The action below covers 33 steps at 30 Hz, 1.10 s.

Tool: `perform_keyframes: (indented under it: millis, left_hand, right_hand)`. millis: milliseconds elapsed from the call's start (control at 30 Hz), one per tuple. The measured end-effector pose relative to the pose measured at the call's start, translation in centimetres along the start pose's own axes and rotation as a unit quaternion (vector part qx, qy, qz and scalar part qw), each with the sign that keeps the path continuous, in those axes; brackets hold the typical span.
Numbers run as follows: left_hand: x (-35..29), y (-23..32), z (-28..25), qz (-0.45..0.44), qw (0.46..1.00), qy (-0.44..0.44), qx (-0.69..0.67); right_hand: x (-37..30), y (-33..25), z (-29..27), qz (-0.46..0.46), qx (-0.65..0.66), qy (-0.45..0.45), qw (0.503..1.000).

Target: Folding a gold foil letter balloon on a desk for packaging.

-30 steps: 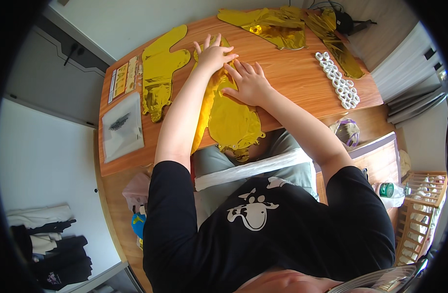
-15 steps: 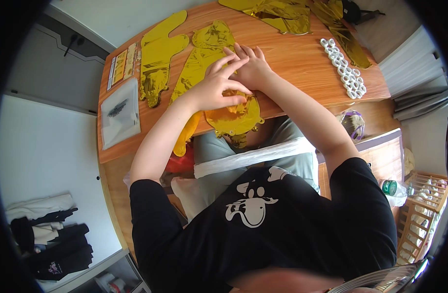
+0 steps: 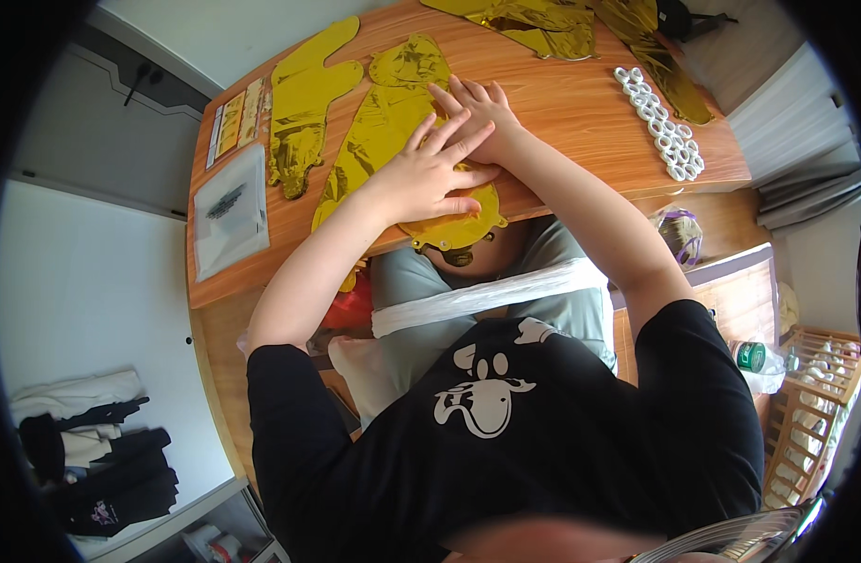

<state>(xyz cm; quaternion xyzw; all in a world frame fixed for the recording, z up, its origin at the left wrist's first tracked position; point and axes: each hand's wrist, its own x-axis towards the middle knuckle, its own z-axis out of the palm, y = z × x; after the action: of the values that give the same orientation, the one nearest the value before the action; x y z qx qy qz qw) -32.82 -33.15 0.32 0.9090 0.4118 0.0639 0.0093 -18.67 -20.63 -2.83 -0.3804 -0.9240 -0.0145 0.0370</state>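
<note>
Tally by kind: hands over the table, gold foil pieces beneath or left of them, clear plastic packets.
Hands: 2 (left hand, right hand)
Gold foil pieces: 2 (piece beneath, left piece)
Clear plastic packet: 1
Total: 5

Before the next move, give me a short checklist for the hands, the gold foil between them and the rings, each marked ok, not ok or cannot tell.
1. Left hand not gripping anything: ok, fingers spread over the gold foil piece.
2. Hands clear of each other: not ok, the left fingers overlap the right hand in this view.
3. Foil wholly on the table: not ok, its lower end extends past the near edge.
4. White rings away from both hands: ok, grouped at the right.
5. Foil smooth beneath the palms: cannot tell, hidden.
</note>
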Motion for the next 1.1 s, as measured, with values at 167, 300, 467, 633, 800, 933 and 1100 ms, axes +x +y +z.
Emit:
perform_keyframes:
  millis: [167, 300, 467, 633, 800, 933, 1100]
  left_hand:
    - [-2.0, -0.4, -0.5, -0.004, 0.985, 0.155, -0.074]
    - [-7.4, -4.7, -2.6, -0.138, 0.983, 0.109, -0.045]
    - [-8.9, -4.2, -2.1, -0.165, 0.958, 0.077, -0.221]
    - [-7.8, -3.3, -1.6, -0.113, 0.972, 0.053, -0.201]
    - [-7.0, -3.1, -2.4, -0.139, 0.974, 0.012, -0.177]
    - [-6.5, -3.0, -1.8, -0.139, 0.934, 0.109, -0.310]
    - [-6.0, -3.5, -1.6, -0.136, 0.700, 0.110, -0.693]
  right_hand:
    - [0.0, 0.4, 0.9, -0.001, 0.019, 0.051, 0.999]
    - [0.0, 0.2, 1.8, -0.011, 0.037, 0.153, 0.987]
    - [0.0, 0.1, 1.8, -0.014, 0.029, 0.145, 0.989]
    - [0.2, 0.1, 1.2, -0.005, 0.023, 0.079, 0.997]
    - [0.1, 0.2, 0.9, 0.004, 0.020, 0.066, 0.998]
    - [0.2, 0.0, 0.8, 0.006, 0.021, 0.065, 0.998]
    - [0.1, -0.1, 1.0, 0.009, 0.025, 0.071, 0.997]
